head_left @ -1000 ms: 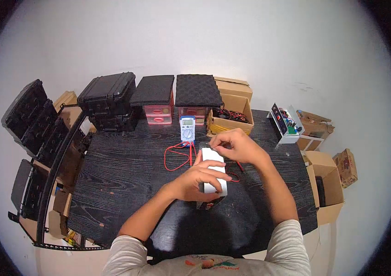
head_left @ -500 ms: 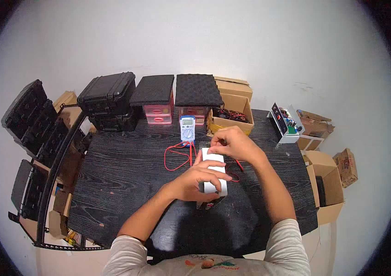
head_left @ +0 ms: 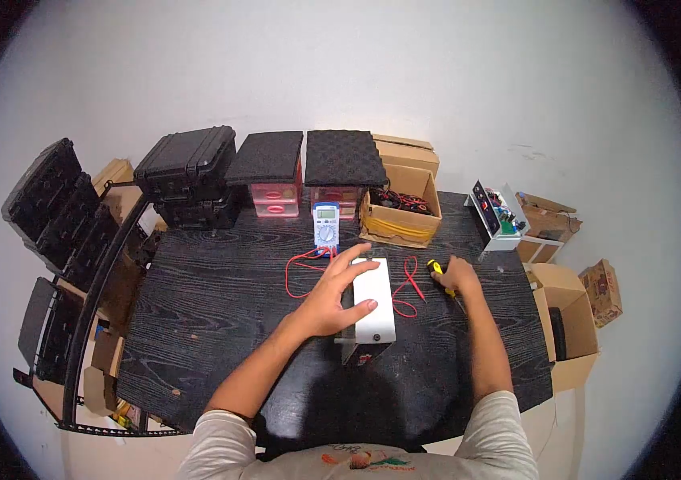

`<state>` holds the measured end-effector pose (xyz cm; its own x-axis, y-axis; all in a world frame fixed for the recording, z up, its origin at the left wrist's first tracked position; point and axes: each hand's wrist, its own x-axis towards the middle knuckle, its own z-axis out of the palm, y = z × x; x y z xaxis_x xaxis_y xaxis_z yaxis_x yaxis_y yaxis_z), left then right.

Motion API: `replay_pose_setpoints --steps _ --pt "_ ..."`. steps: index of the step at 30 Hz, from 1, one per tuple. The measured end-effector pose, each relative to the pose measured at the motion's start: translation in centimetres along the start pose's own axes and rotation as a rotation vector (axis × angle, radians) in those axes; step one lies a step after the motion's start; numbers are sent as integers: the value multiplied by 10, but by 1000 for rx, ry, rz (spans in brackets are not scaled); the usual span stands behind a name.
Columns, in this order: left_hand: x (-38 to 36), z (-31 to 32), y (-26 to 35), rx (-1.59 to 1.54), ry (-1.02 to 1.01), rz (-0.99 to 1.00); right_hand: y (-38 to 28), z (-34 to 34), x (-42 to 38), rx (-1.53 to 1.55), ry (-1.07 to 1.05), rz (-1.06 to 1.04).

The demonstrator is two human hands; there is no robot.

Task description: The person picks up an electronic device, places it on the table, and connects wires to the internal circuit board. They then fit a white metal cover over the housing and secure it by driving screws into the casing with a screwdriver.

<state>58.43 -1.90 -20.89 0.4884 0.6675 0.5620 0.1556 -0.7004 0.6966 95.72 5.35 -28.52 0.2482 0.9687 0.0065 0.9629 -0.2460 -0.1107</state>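
Note:
A white metal box stands on the dark table in front of me, with a dark screw or knob at the near end of its top. My left hand rests against its left side, fingers spread and the thumb on the top face. To the right, my right hand is closed around a yellow-and-black screwdriver at the table surface. A red test lead lies between the box and the screwdriver. Beyond the box is a blue-and-white multimeter.
Along the back stand black hard cases, pink drawer units with dark foam on top, and a cardboard box of cables. An open white chassis with a circuit board sits at the right rear. Open cartons stand beyond the table's right edge.
My right hand has left the far end of the white box, moved right and down, and taken hold of the screwdriver. My left hand has shifted left, with its fingers less across the box.

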Motion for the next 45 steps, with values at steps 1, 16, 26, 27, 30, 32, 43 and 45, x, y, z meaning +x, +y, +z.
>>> replay_pose_setpoints --steps 1,16,26,27,30,32,43,45 --pt "0 2 -3 -7 -14 -9 0 -2 -3 1 -62 45" --pt "3 -3 -6 74 -89 4 -113 -183 -78 1500 107 -745" --pt "1 -4 -4 56 -87 -31 -154 -175 -72 1431 131 -958" --pt "1 -3 -5 60 -87 -31 -155 -174 -71 1439 129 -956" --pt "1 -4 -4 53 -87 -36 -154 -173 -71 1471 100 -952" --pt "1 -3 -4 51 -92 -40 -155 -176 -73 1500 52 -954" --pt "2 -3 -3 62 -96 -45 -172 -172 -70 1435 56 -923" --pt "1 -2 -6 64 -93 -37 -175 -176 -77 1456 -76 -825"
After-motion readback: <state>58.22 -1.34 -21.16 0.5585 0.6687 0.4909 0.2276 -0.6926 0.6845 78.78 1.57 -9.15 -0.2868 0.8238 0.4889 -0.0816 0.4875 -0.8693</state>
